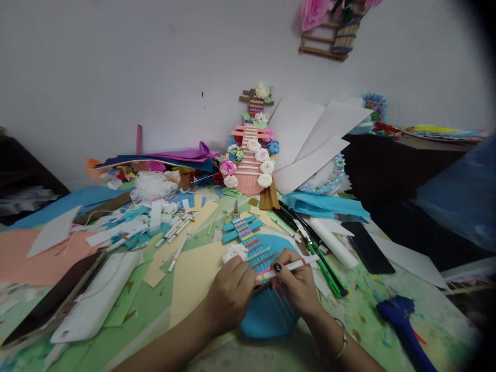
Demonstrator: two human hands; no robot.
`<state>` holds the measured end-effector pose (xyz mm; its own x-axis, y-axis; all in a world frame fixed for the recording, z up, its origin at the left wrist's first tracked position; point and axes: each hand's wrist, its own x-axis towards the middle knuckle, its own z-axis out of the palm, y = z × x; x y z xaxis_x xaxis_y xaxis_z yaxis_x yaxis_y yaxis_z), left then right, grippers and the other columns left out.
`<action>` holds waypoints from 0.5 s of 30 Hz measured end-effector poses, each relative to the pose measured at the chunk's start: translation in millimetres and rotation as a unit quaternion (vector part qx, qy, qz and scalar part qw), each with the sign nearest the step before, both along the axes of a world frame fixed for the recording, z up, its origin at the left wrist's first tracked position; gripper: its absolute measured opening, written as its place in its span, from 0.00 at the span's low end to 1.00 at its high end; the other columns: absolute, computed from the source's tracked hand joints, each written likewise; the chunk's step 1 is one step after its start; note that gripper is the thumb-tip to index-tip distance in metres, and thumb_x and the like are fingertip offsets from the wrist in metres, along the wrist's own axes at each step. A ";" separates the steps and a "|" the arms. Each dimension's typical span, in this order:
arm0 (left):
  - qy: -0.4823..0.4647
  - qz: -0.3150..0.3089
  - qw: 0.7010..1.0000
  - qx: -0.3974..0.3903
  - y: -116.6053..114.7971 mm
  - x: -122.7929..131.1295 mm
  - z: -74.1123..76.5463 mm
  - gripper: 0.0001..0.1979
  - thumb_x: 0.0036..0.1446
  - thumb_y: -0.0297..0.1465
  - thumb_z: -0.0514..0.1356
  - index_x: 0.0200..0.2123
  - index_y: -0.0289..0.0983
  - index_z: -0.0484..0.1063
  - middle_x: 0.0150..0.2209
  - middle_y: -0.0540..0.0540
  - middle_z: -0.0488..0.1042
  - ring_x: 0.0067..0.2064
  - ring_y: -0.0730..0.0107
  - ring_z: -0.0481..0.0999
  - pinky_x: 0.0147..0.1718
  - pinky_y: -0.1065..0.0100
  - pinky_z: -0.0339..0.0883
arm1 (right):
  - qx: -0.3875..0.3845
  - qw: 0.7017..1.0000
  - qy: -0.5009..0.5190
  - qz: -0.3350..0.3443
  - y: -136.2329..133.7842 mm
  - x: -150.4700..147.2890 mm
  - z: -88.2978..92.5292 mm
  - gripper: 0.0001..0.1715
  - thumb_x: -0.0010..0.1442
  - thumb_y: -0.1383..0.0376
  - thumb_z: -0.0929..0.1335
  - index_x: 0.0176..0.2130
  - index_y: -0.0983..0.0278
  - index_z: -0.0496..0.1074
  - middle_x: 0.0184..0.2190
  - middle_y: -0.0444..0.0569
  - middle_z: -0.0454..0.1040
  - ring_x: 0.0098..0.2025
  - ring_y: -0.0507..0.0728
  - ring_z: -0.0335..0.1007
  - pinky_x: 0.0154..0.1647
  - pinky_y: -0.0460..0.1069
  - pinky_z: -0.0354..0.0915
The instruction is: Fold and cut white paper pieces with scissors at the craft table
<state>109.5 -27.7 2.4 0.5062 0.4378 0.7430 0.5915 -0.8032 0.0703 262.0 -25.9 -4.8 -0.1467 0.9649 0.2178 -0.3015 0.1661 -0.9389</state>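
Observation:
In the head view, a white marker pen [296,264] with a yellow band lies slantwise between both hands. My right hand [300,289] pinches its barrel with thumb and fingers. Closed fingers of my left hand [231,292] meet the pen's left end; their tips are hidden. Beneath them lies a blue paper guitar [267,320] with white strings and coloured strips across its neck [245,231]. A white paper flower [235,252] sits on its left side, just beyond my left hand. Part of the guitar's middle is covered by my hands.
A pink paper guitar [250,173] with flowers leans on the wall. To the right are a green cutter knife [331,276], a black phone [368,247] and a blue glue gun [403,323]. At left lie a white power strip [96,299], several markers [180,249] and paper scraps.

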 end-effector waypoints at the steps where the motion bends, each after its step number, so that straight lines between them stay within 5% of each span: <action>1: -0.021 -0.021 0.999 -0.032 -3.3 0.4 3.6 0.11 0.59 0.23 0.45 0.26 0.36 0.61 0.22 0.46 0.64 0.26 0.67 0.62 0.26 0.65 0.60 | 0.005 1.000 0.003 0.002 -2.2 1.4 1.4 0.12 0.55 0.60 0.67 0.25 0.64 0.62 0.13 0.40 0.67 0.11 0.45 0.52 0.11 0.41 0.48; 4: -0.090 -0.071 0.982 -0.149 -16.6 -4.2 13.8 0.11 0.62 0.26 0.43 0.30 0.36 0.62 0.26 0.46 0.67 0.29 0.68 0.66 0.28 0.68 0.63 | 0.028 0.999 0.020 -0.013 -3.9 17.4 15.1 0.09 0.55 0.64 0.67 0.26 0.63 0.63 0.14 0.40 0.67 0.12 0.46 0.51 0.11 0.41 0.45; 8: -0.152 -0.021 0.954 -0.258 -34.1 -18.9 8.2 0.14 0.63 0.25 0.41 0.28 0.37 0.60 0.22 0.50 0.64 0.24 0.74 0.65 0.23 0.73 0.61 | 0.131 0.962 0.148 -0.186 5.6 58.1 51.1 0.15 0.50 0.70 0.67 0.19 0.62 0.58 0.11 0.36 0.56 0.14 0.46 0.48 0.15 0.41 0.48; 10: -0.095 -0.099 0.970 -0.199 -40.2 -19.6 -4.5 0.14 0.62 0.26 0.42 0.25 0.37 0.60 0.21 0.49 0.65 0.24 0.74 0.66 0.24 0.73 0.62 | 0.188 0.950 0.112 -0.222 9.0 69.0 65.6 0.12 0.53 0.70 0.66 0.20 0.62 0.61 0.11 0.37 0.58 0.15 0.48 0.51 0.20 0.44 0.55; 12: -0.018 -0.161 0.983 -0.084 -44.7 -11.8 -20.2 0.13 0.60 0.25 0.46 0.24 0.36 0.61 0.23 0.46 0.68 0.29 0.70 0.70 0.30 0.70 0.65 | 0.203 0.963 0.048 -0.171 9.9 65.5 73.2 0.07 0.54 0.68 0.66 0.24 0.63 0.66 0.13 0.40 0.61 0.16 0.49 0.54 0.20 0.46 0.56; 15: 0.076 -0.147 0.986 -0.002 -50.8 9.2 -45.0 0.07 0.57 0.29 0.54 0.27 0.32 0.65 0.43 0.36 0.72 0.49 0.55 0.69 0.45 0.61 0.63 | 0.199 0.974 -0.024 -0.109 10.4 41.6 75.1 0.08 0.58 0.65 0.63 0.32 0.64 0.72 0.20 0.45 0.68 0.18 0.51 0.61 0.21 0.48 0.58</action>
